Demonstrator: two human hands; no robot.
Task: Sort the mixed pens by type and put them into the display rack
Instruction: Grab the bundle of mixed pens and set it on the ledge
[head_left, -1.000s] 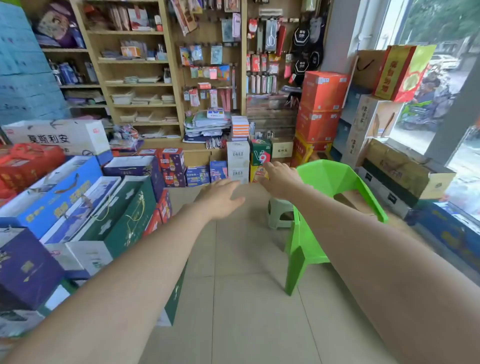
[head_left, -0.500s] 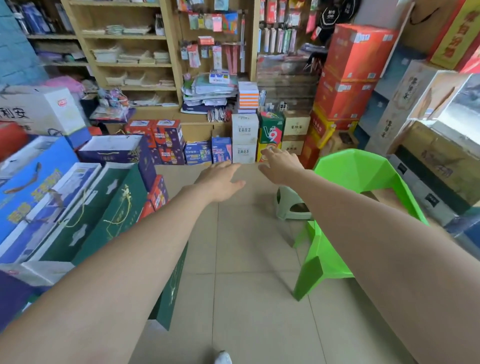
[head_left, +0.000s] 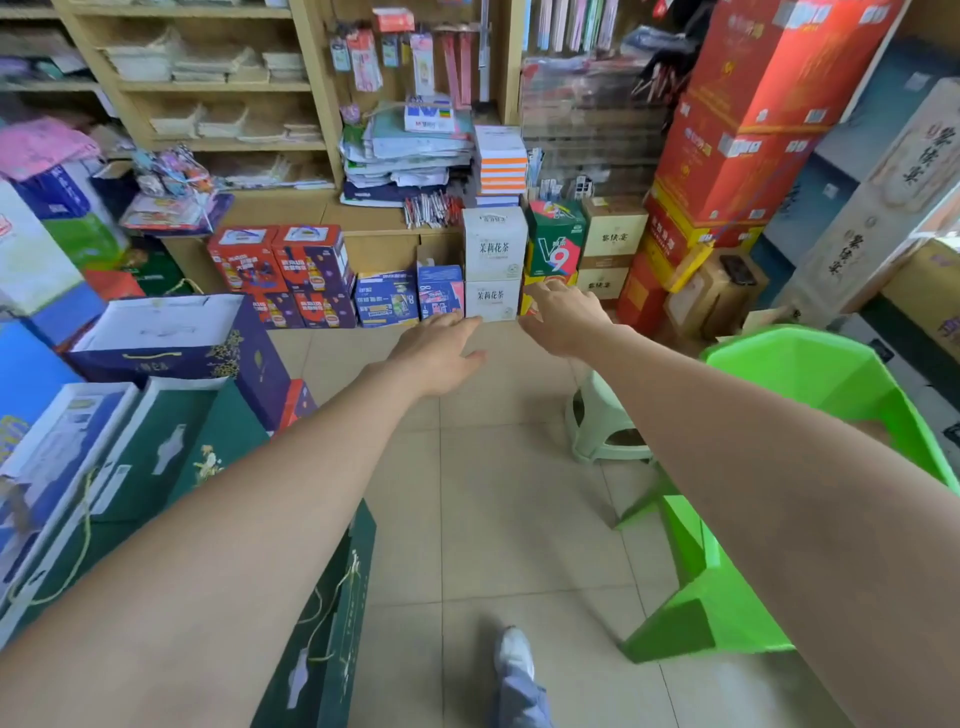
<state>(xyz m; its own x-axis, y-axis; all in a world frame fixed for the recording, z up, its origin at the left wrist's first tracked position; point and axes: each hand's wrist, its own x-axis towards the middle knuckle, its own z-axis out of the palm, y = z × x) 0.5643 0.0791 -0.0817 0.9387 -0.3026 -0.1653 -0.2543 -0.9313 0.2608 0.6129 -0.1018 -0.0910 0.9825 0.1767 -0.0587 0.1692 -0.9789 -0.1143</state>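
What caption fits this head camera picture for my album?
Left hand and right hand, open and empty, reach ahead toward pens heaped on a wooden ledge, green chair alongside.

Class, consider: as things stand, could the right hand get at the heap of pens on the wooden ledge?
Probably not yet. The right hand, open and empty, hovers short of the pens, with stacked white boxes standing before the ledge. The bare floor ahead leaves room to step closer.

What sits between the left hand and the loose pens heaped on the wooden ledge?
Head view: a small blue printed carton on the floor, below the pens.
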